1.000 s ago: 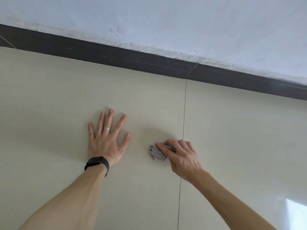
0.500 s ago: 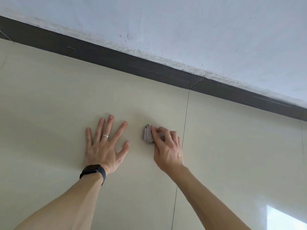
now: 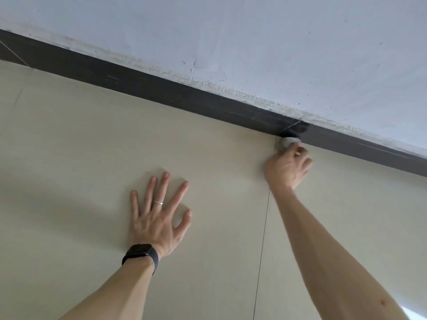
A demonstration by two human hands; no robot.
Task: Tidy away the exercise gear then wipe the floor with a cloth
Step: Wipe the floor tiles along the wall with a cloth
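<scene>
A person leans over the pale tiled floor (image 3: 69, 158), braced on the left grip (image 3: 157, 218), which lies released and spread flat on the tile, a dark watch (image 3: 141, 252) at the wrist and a ring (image 3: 158, 202) on one finger. Farther out, across the tile joint (image 3: 263, 239), the right grip (image 3: 287, 167) is clenched round a bunched grey cloth (image 3: 286, 142), pressed to the floor just where it meets the dark skirting (image 3: 161, 88) below the white wall (image 3: 254, 42). This edge likely calls for firm downward pressure and overlapping strokes drawn along the skirting, the cloth refolded to a clean face. No exercise gear is in view.
</scene>
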